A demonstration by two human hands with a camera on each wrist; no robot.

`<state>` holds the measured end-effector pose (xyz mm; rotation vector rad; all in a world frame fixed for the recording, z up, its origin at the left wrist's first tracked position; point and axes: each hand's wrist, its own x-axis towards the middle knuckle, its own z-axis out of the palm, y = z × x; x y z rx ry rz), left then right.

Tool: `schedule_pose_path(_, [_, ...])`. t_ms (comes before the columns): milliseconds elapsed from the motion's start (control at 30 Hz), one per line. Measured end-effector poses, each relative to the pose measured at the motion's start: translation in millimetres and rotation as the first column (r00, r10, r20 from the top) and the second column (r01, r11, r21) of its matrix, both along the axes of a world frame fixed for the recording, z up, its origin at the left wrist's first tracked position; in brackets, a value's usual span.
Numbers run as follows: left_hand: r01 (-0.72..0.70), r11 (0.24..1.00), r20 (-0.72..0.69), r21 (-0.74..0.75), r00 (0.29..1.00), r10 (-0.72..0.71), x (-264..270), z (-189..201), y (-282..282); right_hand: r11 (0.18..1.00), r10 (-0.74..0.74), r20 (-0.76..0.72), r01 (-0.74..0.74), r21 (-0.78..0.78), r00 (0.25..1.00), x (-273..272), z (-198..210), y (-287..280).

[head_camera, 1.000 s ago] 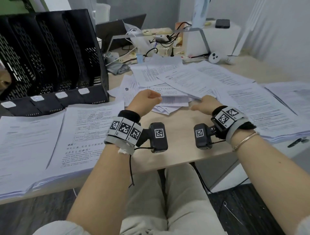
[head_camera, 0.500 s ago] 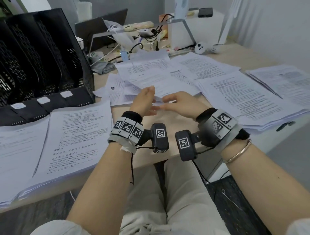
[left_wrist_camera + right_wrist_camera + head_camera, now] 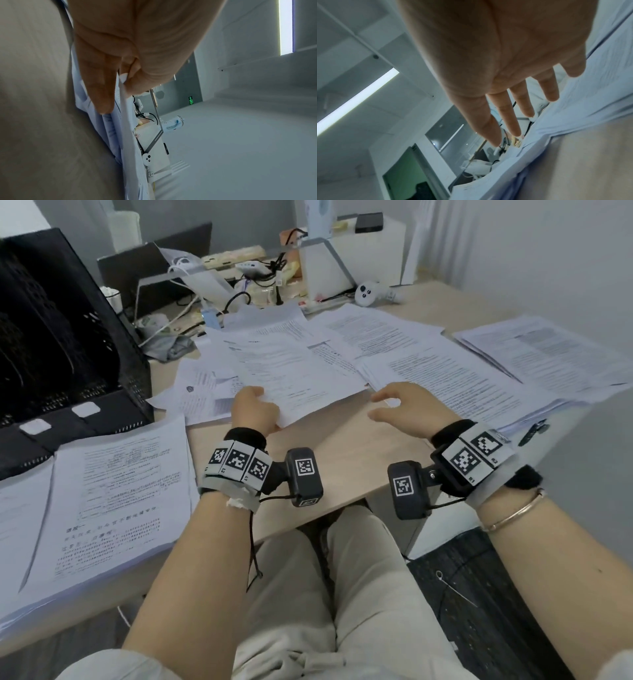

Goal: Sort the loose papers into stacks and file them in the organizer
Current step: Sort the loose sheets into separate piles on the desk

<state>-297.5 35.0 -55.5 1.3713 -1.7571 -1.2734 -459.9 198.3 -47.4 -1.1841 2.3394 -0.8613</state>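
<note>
Over the desk (image 3: 342, 446), the left hand (image 3: 253, 410) pinches a sheet (image 3: 291, 374) (fingertips hidden); right hand (image 3: 407, 409) grip spread.

A light wooden worktop (image 3: 346, 453) carries a black mesh organizer (image 3: 65, 354) at the far left. Neat paper stacks (image 3: 113, 501) lie before it, loose printed sheets (image 3: 342, 354) overlap across the middle and right, and cables (image 3: 246, 292) clutter the back edge.
</note>
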Motion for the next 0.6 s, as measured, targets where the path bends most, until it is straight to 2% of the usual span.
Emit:
schedule_pose_path(67, [-0.001,0.999,0.047,-0.051,0.999,0.003,-3.8,-1.9,-1.6,0.987,-0.038,-0.092,0.052,0.153,0.995,-11.8,-11.5,7.4])
schedule_pose_path(133, [0.036,0.999,0.069,-0.035,0.997,-0.034,-7.2,-3.3,-0.7,0.951,-0.053,-0.138,0.092,0.295,0.989,-19.4,-22.7,13.2])
schedule_pose_path(200, [0.062,0.998,0.087,-0.014,0.994,-0.06,-9.4,-3.7,2.8,0.924,-0.05,-0.15,0.103,0.369,0.987,-23.5,-32.4,17.1])
schedule_pose_path(300, [0.042,0.997,0.113,-0.061,0.993,-0.035,-11.9,-1.6,7.5,0.926,-0.057,-0.128,0.101,0.364,0.99,-24.8,-40.2,18.6])
schedule_pose_path(367, [0.027,0.993,0.08,-0.119,0.997,-0.018,-12.8,0.1,8.4,0.93,-0.088,-0.119,0.124,0.345,0.989,-23.4,-41.4,16.9])
schedule_pose_path(467, [-0.034,0.975,-0.032,-0.221,0.999,0.027,-12.7,7.9,10.4,0.931,-0.138,-0.127,0.172,0.321,0.982,-16.9,-43.6,8.8])
schedule_pose_path(600, [-0.109,0.959,-0.187,-0.261,0.98,0.061,-13.1,15.6,8.8,0.929,-0.185,-0.116,0.212,0.303,0.976,-11.1,-46.4,-2.2])
